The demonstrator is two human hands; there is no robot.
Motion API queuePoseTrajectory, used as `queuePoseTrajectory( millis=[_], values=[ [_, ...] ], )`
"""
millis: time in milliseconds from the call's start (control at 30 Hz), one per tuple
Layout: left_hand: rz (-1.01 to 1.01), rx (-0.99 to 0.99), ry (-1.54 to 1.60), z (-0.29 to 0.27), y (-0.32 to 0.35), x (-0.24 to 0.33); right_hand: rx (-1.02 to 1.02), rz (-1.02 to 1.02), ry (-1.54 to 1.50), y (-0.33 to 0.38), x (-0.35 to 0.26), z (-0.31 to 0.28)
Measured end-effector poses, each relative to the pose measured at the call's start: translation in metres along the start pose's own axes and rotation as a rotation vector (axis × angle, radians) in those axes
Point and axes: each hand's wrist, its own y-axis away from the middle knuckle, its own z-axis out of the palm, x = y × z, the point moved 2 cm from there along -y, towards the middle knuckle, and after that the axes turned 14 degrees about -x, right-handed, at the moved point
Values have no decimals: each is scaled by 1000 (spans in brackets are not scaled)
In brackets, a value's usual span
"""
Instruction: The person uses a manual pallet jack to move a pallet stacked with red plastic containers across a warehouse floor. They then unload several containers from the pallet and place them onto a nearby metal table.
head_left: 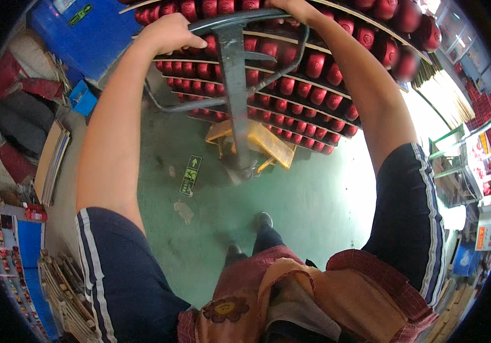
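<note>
Both my arms reach up and forward to the dark metal handle point(234, 74) of a pallet truck. My left hand point(168, 34) is closed over the left end of its crossbar, with the thumb pointing inward. At the right end of the same bar, my right hand point(295, 8) is wrapped round it, partly cut off by the upper edge. The handle's shaft runs down to the truck's yellow base point(271, 140). Just beyond stand tiers of boards bearing many rounded, glossy red pieces point(315, 64), whose exact kind I cannot make out.
Green floor point(314, 194) lies round my feet, with a green arrow sign point(190, 175) stuck on it. To the left are a large blue panel point(85, 34), a small blue bin point(81, 98) and leaning boards point(52, 163). A green metal frame point(451, 151) stands at right.
</note>
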Motion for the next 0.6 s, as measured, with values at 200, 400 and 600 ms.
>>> queuePoseTrajectory(
  millis=[200, 400, 600],
  values=[
    [43, 120, -175, -1, 9, -10, 166, 58, 36, 29, -20, 13],
    [95, 225, -228, 9, 47, -6, 287, -39, 235, 66, -25, 29],
    [22, 228, -318, 41, 161, 32, 384, 118, 593, 198, -59, 78]
  ],
)
